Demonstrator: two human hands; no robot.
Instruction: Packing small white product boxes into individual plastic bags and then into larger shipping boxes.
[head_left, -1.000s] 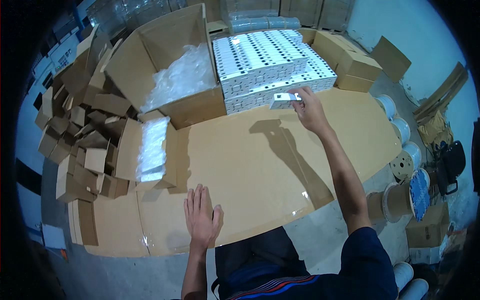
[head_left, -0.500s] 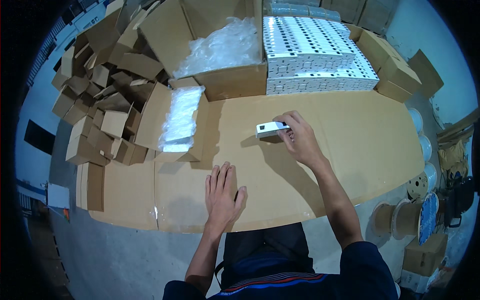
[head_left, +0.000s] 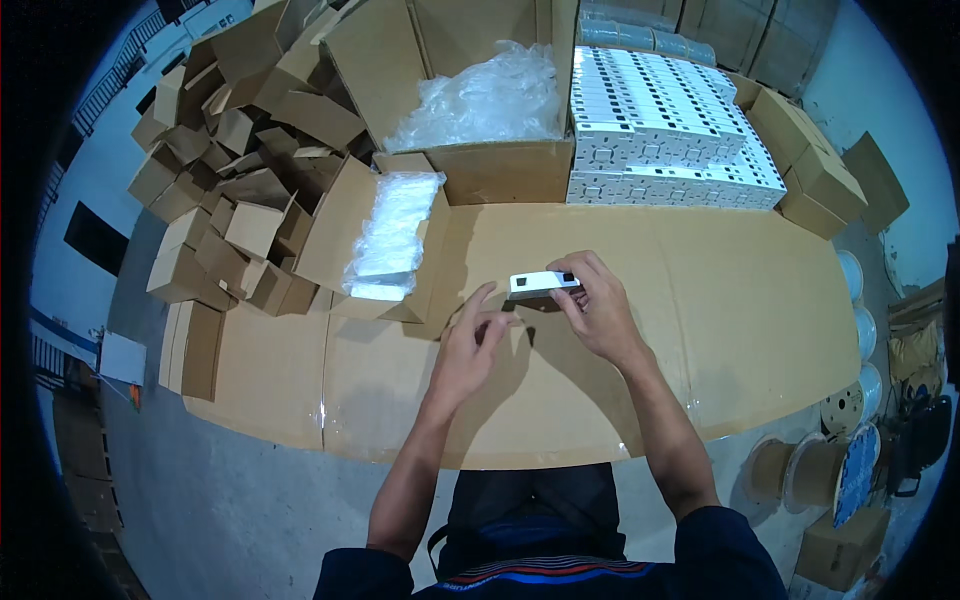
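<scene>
Small white box (head_left: 543,284), flat and oblong with dark square marks, is clamped by the right hand (head_left: 598,312) fingers; the left hand (head_left: 468,345), fingers apart, is held just beside it.

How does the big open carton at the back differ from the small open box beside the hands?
The big carton is much larger and deeper than the small box. The big carton holds loose, crumpled clear plastic; the small box holds a flat, neat stack of clear bags. Both are brown cardboard with flaps open.
</scene>
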